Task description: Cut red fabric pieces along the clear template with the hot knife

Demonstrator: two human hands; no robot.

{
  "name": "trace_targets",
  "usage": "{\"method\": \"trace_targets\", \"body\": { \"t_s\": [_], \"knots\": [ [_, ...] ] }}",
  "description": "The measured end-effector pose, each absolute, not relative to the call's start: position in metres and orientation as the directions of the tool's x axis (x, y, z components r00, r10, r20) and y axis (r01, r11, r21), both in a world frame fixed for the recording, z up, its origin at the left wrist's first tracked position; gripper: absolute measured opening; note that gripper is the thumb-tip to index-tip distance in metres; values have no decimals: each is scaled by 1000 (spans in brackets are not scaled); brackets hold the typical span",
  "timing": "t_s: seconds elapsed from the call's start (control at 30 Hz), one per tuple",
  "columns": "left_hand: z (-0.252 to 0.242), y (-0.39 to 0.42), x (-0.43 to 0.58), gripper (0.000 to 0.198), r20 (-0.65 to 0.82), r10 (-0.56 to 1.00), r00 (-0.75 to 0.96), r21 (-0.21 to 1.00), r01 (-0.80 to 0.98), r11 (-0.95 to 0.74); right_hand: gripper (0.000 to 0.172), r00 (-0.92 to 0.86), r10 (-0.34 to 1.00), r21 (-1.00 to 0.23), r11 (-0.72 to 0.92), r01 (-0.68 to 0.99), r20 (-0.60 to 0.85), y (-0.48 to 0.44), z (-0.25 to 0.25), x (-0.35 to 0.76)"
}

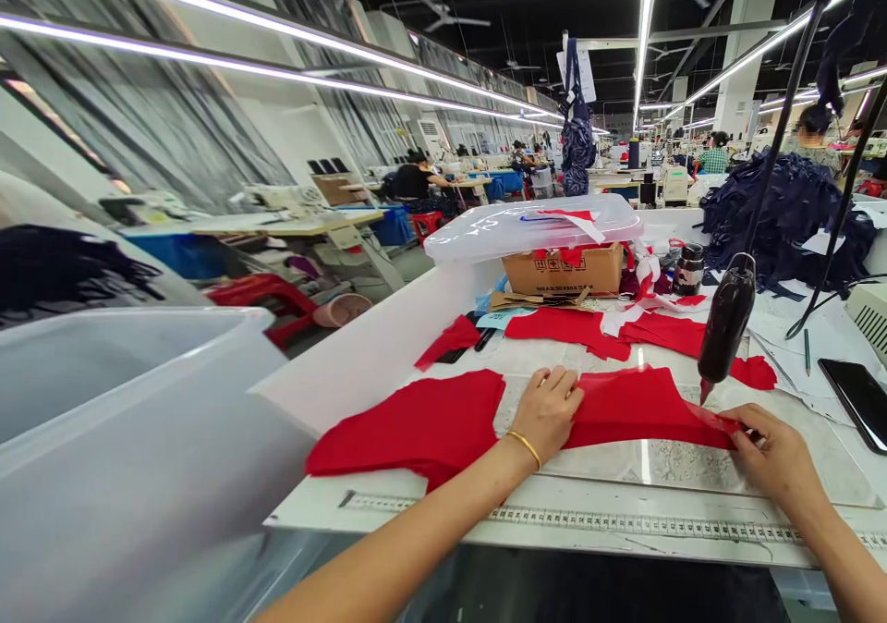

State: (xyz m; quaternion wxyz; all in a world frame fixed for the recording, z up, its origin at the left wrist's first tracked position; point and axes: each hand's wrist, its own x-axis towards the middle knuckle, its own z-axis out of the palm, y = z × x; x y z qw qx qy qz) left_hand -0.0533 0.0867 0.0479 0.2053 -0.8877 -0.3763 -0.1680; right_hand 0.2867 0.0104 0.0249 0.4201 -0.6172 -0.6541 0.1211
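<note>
Item: my left hand [547,412], spread flat, pins a red fabric panel [641,410] to the white worktable [589,492]; my right hand [772,457] pinches the panel's far end, holding it taut. A second red panel [406,424] lies just left.

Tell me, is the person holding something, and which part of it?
Yes. The right hand pinches the narrow end of a red cloth. The left hand lies flat on the cloth's wider end without gripping it.
</note>
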Motion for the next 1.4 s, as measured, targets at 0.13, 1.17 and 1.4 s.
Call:
{"method": "trace_targets", "body": {
  "t_s": [0.13,1.17,1.4],
  "knots": [
    [44,68,-54,22,479,542,690,-248,699,-670,27,159,890,-614,157,773,428,2,26,306],
    [32,79,-65,25,449,666,596,-222,796,-563,29,67,917,-493,149,857,394,8,21,282],
    [34,64,-24,35,425,627,653,-81,717,-692,28,55,884,-485,202,851,465,7,11,286]
  ]
}}
